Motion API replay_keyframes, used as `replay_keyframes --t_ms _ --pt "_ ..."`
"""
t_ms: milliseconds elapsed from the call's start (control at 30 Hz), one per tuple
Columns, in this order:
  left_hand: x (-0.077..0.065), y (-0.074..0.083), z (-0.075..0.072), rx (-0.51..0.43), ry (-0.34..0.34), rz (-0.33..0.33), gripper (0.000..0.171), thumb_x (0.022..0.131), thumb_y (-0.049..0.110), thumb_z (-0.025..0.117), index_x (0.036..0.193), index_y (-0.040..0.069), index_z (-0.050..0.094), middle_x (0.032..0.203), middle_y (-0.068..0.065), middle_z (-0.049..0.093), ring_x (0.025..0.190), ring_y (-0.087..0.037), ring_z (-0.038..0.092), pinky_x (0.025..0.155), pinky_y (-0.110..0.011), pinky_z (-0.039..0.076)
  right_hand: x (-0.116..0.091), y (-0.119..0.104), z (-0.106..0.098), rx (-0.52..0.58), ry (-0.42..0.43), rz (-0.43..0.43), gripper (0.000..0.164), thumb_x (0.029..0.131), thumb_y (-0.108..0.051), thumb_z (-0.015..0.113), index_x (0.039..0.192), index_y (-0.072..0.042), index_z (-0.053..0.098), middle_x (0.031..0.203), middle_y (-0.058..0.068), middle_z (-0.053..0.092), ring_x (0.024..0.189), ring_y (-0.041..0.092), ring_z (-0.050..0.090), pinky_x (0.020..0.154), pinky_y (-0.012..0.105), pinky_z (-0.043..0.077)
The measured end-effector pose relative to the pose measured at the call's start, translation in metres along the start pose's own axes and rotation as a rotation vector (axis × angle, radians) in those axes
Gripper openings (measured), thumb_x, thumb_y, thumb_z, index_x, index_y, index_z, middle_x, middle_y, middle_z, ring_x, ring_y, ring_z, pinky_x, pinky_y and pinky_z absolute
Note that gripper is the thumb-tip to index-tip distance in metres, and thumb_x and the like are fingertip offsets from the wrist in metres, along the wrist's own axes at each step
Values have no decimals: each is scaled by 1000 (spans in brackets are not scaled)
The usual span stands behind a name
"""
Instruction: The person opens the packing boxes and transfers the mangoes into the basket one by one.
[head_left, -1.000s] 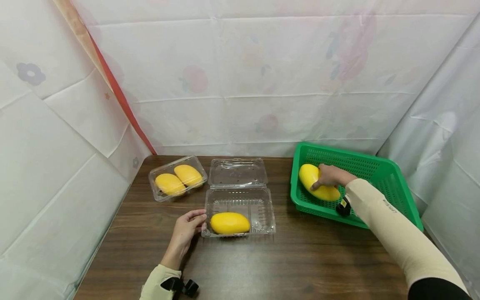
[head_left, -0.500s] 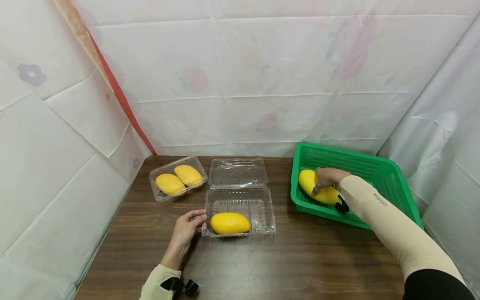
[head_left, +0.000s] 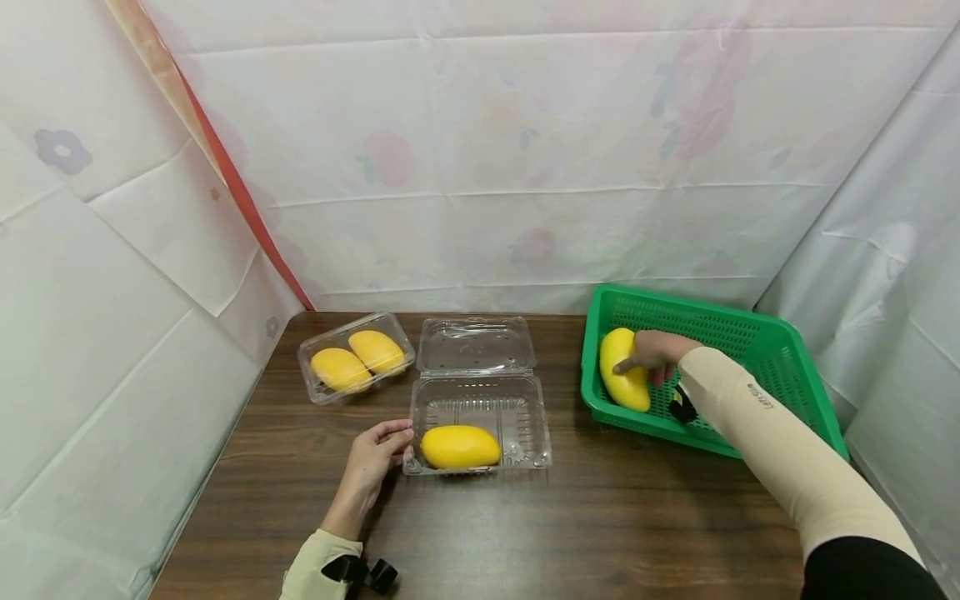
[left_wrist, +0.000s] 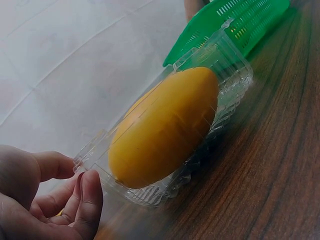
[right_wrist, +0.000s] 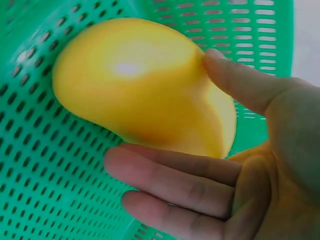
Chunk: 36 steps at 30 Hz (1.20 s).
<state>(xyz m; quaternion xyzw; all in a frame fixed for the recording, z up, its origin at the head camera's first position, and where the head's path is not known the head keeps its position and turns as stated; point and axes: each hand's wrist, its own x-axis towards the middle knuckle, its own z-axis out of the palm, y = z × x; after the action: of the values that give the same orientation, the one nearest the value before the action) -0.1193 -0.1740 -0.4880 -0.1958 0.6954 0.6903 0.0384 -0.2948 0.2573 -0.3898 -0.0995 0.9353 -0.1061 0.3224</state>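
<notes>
Compared with half a second ago, the smooth yellow mango (head_left: 627, 390) inside the green perforated plastic basket (head_left: 780, 335) has turned: its near end has swung left, so it lies less slantwise, near the basket's left wall. The right hand (head_left: 655, 354) has turned slightly with it. The left hand (head_left: 371, 458) and the open clear plastic clamshell container (head_left: 519, 425) look unchanged.

The right arm, in a beige sleeve (head_left: 757, 429), reaches across into the basket; thumb and fingers hold the mango from two sides. The left hand pinches the open container's left edge between thumb and fingers. Another yellow mango (head_left: 460, 447) lies along that container's near side.

The right wrist view shows the right fingers fairly straight along the mango's edge, which the head view hides. Only the head view shows the closed clear plastic container (head_left: 337, 335) holding two yellow mangoes (head_left: 341, 369) on the brown wood-grain surface (head_left: 562, 533).
</notes>
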Motion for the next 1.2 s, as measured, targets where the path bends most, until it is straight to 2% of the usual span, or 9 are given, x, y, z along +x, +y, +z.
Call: replay_keyframes --t_ms 133,233,300,367,467,567,733,967,1200 --pt "0 0 -1 5 0 -2 31 94 7 62 121 -8 60 80 2 66 66 -10 61 61 -21 54 -3 -5 -4 -5 -31 -6 43 96 -44 57 103 -2 61 92 22 70 79 33 70 72 43 58" --pt "0 0 -1 4 0 -3 31 94 7 62 120 -8 60 81 2 66 67 -10 61 61 -20 54 -6 -6 -5 -2 -25 -16 49 97 -41 57 118 3 53 85 18 66 68 30 65 63 38 56" --pt "0 0 0 2 -1 -4 30 94 7 62 120 -8 60 82 2 67 67 -10 61 62 -20 54 -8 -6 -5 4 -20 -22 60 97 -39 57 134 7 41 88 17 62 63 25 60 58 35 52" --pt "0 0 0 -4 -3 -3 31 93 6 62 120 -8 60 83 2 67 67 -9 61 62 -20 54 -10 -5 -6 24 -19 -25 75 98 -37 56 147 9 21 95 18 58 62 22 55 57 34 49" --pt "0 -1 0 -9 -6 -3 31 93 6 63 121 -8 60 84 1 68 66 -9 62 62 -20 55 -11 -2 -7 16 -17 -31 83 99 -36 54 152 9 8 119 26 55 70 25 59 59 35 51" --pt "0 0 0 -10 -8 -3 31 94 7 63 121 -8 59 84 2 68 66 -9 62 62 -20 54 -10 0 -9 5 -8 -33 82 99 -38 53 152 8 9 129 28 52 73 27 60 61 34 52" --pt "-1 1 0 -1 -11 -4 32 94 8 63 122 -7 59 84 1 67 67 -9 62 62 -20 54 -12 2 -10 -3 6 -53 77 100 -38 52 150 10 18 119 27 56 70 24 58 57 31 49" --pt "0 -1 1 16 -11 -5 31 94 8 62 121 -6 60 85 -1 67 66 -10 61 62 -21 55 -15 6 -10 -28 37 -138 67 101 -36 51 143 13 34 134 33 49 83 29 65 68 36 54" --pt "2 -2 0 19 -11 -3 29 94 8 61 120 -6 61 83 0 67 66 -11 62 62 -22 55 -17 4 -9 13 70 -159 65 101 -36 52 143 10 36 110 25 64 75 29 64 59 35 55"
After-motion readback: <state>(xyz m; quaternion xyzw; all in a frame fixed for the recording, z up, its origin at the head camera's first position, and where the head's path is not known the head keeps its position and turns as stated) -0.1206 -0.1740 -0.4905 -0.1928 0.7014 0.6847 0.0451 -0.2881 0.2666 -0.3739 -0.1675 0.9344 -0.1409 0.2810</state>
